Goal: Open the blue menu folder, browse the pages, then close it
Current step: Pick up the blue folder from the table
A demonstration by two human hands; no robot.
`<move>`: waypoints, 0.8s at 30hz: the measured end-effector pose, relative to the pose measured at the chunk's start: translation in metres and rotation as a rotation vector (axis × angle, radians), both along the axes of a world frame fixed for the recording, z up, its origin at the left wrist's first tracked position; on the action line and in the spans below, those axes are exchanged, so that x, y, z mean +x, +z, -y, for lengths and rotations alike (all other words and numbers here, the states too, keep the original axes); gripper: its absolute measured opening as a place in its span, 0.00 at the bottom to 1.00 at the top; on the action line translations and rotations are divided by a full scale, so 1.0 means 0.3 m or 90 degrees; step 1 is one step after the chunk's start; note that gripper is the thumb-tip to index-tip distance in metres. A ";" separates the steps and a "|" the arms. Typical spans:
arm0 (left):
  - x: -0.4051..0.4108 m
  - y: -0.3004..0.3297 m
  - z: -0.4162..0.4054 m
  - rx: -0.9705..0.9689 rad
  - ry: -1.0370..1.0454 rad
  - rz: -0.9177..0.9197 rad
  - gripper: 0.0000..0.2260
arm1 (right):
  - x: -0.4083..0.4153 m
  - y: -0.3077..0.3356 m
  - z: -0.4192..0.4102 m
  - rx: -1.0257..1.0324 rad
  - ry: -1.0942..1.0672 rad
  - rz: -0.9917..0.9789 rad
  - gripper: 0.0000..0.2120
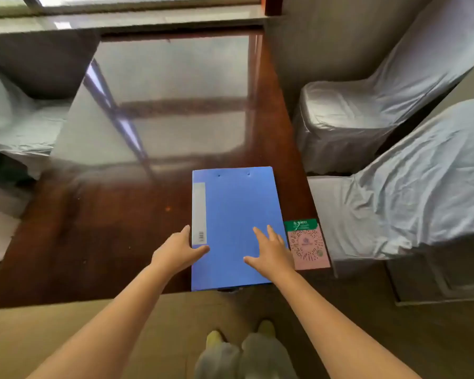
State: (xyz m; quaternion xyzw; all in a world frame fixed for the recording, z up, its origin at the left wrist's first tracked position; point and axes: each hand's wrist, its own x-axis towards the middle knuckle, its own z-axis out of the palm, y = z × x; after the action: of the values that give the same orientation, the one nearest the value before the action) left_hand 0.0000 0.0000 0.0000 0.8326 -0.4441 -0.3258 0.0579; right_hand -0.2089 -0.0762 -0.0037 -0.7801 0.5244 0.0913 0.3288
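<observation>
A dark red-brown table [99,242] with a glossy top fills the middle of the view, its far half mirroring a bright window and its frame. Beyond the far edge runs a pale sill [121,20] under the window. Chairs draped in grey-white covers stand around: two on the right [367,110] [411,192], close to the table's right edge, and one on the left [14,124]. The floor near the table is tan. The folder [238,214] lies closed and flat on the near right part of the table, its long side running near to far, its near edge at the table's near edge. A pale label strip [199,212] with a small barcode runs along its left side, and two small rivets show by its far edge. Just right of the folder, at the table's right edge, lies a pink card [308,248] with a green top band and a round printed code. The left hand [177,248] is at the folder's left edge, fingers along the side and thumb lying over the cover near the barcode. The right hand [271,251] is spread, palm down, over the cover's near right part; whether it presses on the cover cannot be told. Below, the person's feet [241,351] stand on the floor.
</observation>
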 end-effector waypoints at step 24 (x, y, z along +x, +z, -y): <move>0.001 0.003 -0.106 -0.176 0.422 -0.475 0.06 | 0.081 -0.045 -0.049 -0.050 -0.034 0.029 0.32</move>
State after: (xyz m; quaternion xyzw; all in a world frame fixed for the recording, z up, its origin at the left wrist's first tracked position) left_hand 0.0002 0.0318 0.0008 0.7404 -0.1444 -0.5027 0.4222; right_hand -0.1848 -0.0615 -0.0172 -0.7798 0.5409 0.0441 0.3120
